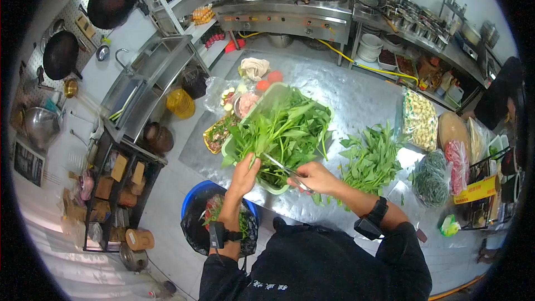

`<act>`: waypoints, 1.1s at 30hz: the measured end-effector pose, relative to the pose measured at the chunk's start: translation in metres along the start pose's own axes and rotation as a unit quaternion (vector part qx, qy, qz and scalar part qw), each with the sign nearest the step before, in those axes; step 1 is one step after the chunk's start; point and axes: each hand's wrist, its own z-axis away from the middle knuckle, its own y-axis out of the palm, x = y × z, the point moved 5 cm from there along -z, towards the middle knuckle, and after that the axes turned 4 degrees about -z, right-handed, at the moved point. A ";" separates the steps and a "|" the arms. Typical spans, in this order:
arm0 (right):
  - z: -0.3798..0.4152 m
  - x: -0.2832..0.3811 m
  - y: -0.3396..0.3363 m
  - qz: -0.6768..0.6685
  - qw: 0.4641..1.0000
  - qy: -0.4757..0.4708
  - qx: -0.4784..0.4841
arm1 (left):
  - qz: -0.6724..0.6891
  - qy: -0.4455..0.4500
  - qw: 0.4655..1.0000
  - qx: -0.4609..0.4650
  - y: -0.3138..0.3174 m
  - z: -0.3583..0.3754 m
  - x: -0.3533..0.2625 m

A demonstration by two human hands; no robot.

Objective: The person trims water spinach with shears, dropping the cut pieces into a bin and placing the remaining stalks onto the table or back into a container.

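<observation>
Gripping a bunch of leafy green stems (281, 131) at its lower end, the left hand (245, 170) sits just left of centre in the frame, its fingers closed round the stalks where they hang over the near rim of the pale green plastic tub (267, 100). The right hand (315, 178) lies to its right and slightly lower, closed on a pair of metal scissors (281, 166) whose blades point up and to the left — straight toward the left hand's grip. The two hands are apart, with only the blades between them; whether the blades stand parted or shut is too small to tell. The stems run roughly from lower left to upper right, so the scissors cross them at an angle near the cut ends. Of the two, the left hand is the one touching the greens; the right reaches them only through the blade tips. A loose heap of cut green leaves (370, 159) lies on the shiny steel table (356, 97) right of the tub — well clear of both hands. Below the left wrist, a blue bin lined with a black bag (195, 212) holds trimmings.
</observation>
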 end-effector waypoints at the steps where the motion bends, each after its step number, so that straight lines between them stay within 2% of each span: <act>1: 0.001 0.002 0.000 -0.042 0.999 0.017 -0.005 | 0.004 -0.008 1.000 -0.001 0.002 -0.002 0.007; 5: -0.002 -0.003 -0.011 -0.161 0.984 0.043 -0.060 | 0.088 -0.027 0.996 -0.013 0.006 -0.003 0.032; 9: -0.006 -0.015 -0.024 -0.251 0.963 0.072 -0.064 | 0.178 -0.100 0.979 -0.023 -0.003 0.006 0.035; 11: -0.003 -0.009 -0.025 -0.252 0.965 0.069 -0.031 | 0.216 -0.167 0.962 -0.026 -0.009 0.014 0.026; 14: -0.002 -0.001 -0.023 -0.238 0.969 0.061 0.023 | 0.338 -0.155 0.928 -0.031 -0.007 0.016 0.038; 17: -0.001 0.008 -0.019 -0.221 0.973 0.054 0.040 | 0.364 -0.145 0.920 -0.028 -0.009 0.016 0.034; 23: -0.003 0.009 -0.014 -0.218 0.973 0.052 0.062 | 0.308 -0.154 0.939 -0.019 -0.015 0.020 0.030; 26: -0.003 0.011 -0.014 -0.208 0.974 0.057 0.063 | 0.213 -0.107 0.971 0.029 -0.019 0.018 0.032; 32: -0.004 0.015 -0.013 -0.186 0.980 0.042 0.064 | 0.153 -0.059 0.985 0.057 -0.018 0.016 0.016; 33: -0.004 0.015 -0.013 -0.180 0.981 0.041 0.062 | 0.156 -0.102 0.982 0.025 -0.018 0.017 0.023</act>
